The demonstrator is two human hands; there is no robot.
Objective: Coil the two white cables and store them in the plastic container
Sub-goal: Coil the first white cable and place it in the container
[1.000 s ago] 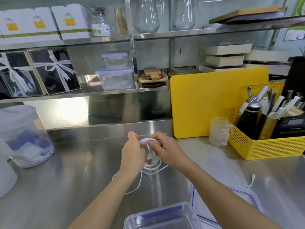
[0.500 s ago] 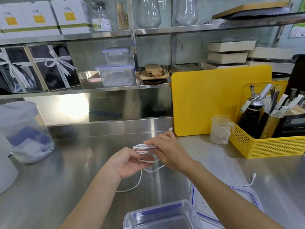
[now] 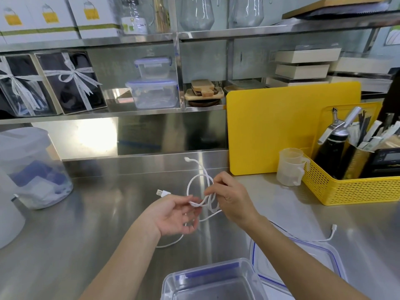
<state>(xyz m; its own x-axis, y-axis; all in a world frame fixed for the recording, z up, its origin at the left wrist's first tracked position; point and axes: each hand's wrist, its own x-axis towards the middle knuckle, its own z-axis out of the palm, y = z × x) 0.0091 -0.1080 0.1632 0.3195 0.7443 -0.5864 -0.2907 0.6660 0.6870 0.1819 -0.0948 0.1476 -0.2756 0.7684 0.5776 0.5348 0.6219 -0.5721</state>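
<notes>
One open plastic container (image 3: 213,280) sits nearest at the bench (image 3: 86,234) edge, its lid (image 3: 303,254) lying flat to its right. A second white cable (image 3: 324,237) trails over that lid, its plug resting on the steel. Farther out, both hands hold the first white cable (image 3: 199,189) above the bench: the left hand (image 3: 173,215) pinches a bundle of loops, and the right hand (image 3: 229,198) grips them too. Beyond stand a yellow cutting board (image 3: 281,126) and a yellow basket (image 3: 350,189).
</notes>
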